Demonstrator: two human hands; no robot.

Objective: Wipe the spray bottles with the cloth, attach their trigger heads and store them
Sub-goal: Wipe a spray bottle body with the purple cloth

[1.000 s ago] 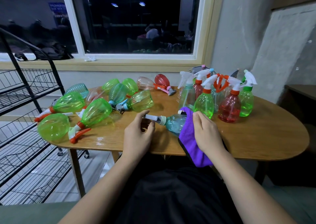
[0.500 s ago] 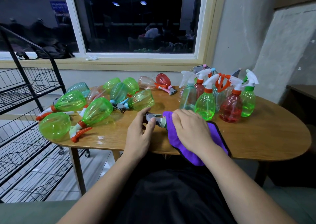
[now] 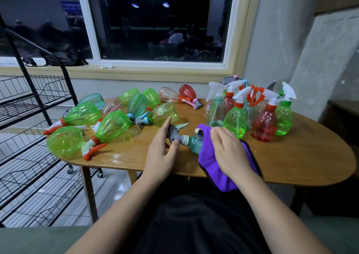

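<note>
Left arm: I see it reach in from 7 o'clock, bare forearm, wrist just short of the table (image 3: pixel 291 156) edge.
Left hand (image 3: pixel 162 154): palm down; thumb and curled fingers pinch the grey trigger head (image 3: pixel 174 134); the forefinger lies straight along it, aimed at 12 o'clock.
Right arm: enters from 5 o'clock, forearm across the near edge of the table.
Right hand (image 3: pixel 228 152): palm down, fingers together and almost straight, pressing flat on the purple cloth (image 3: pixel 210 164); I make out no pinch.
Teal bottle (image 3: pixel 195 145): on its side on the table between the two hands, touching both, directly at the left and through the cloth at the right.
Teal bottle, cover: the cloth drapes its body; only the shoulder and the cream collar show. One end of the cloth hangs over the table edge at 6 o'clock.
Teal bottle, axis: long axis runs roughly 10 to 4 o'clock; neck and head to 10, base hidden under the cloth.
Trigger head, state: seated on the neck; its lever juts toward 2 o'clock.
Lying bottles (image 3: pixel 112 125): a heap, mostly green, at 9 to 11 o'clock of the hands, heads on.
Standing bottles (image 3: pixel 235 121): an upright cluster at 1 o'clock, just beyond the right hand.
Wire rack (image 3: pixel 29 102): black, tiered, beside the table at 9 o'clock.
</note>
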